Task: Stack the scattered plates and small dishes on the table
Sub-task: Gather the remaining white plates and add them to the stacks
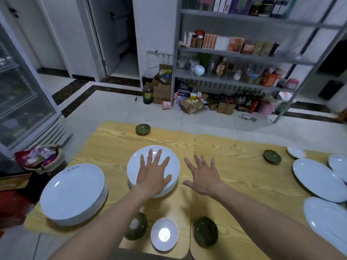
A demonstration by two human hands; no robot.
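Clock positions are taken from the table [234, 166] centre, 12 pointing away from the person.

- Left hand [153, 173]: laid palm-down over the centre stack of white plates [135, 166], fingers straight and spread, nothing gripped. Whether the plate is actually touched cannot be told.
- Right hand [203, 177]: held palm-down over bare wood just beside that stack at its 3 o'clock side, fingers spread, thumb out, nothing held.
- Larger stack of white plates [72, 192]: seen at 8 o'clock, near the table's left edge, apart from the centre stack.
- Small white dish [164, 234]: placed at 6 o'clock by the near edge, flanked by a left green dish [136, 228] and a right green dish [206, 234], one on each side, not stacked.
- Far green dish [143, 129]: located at 12 o'clock on the far edge; it may be two nested, which cannot be confirmed.
- Another green dish [272, 157]: found alone at 2 o'clock.
- Oval white plates [319, 179]: scattered from 2 to 4 o'clock, partly overlapped, some cut off by the frame edge.
- Off the table: a metal shelf rack [244, 53] loaded with packets and bottles at 1 o'clock, a glass-door cooler [18, 91] at 10 o'clock.
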